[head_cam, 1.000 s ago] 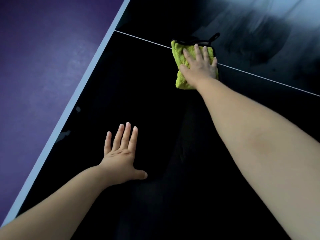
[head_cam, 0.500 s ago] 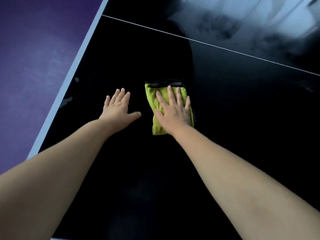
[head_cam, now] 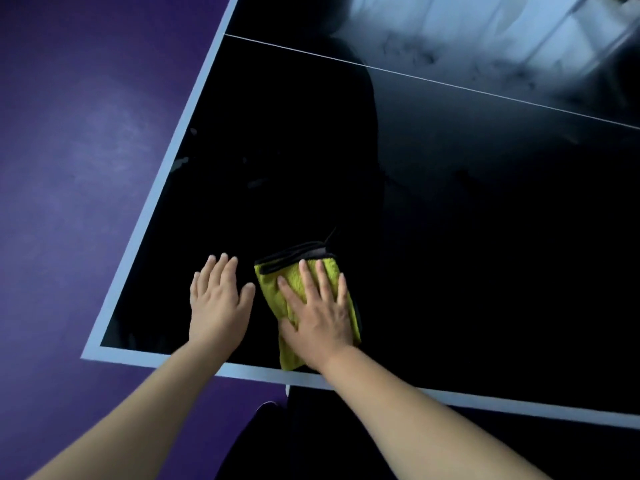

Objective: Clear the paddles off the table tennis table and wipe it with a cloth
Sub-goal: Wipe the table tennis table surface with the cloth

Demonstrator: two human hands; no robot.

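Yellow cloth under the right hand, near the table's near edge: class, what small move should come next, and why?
Probably slide the cloth rightward along the table: the right hand presses it flat by the near edge, the left hand lies just left, and bare surface stretches right.

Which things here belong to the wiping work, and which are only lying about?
Job in hand:
- yellow cloth, pressed flat under the right hand
- black table top
- left hand, flat on the table beside the cloth

Only there:
- purple floor
- white line across the table
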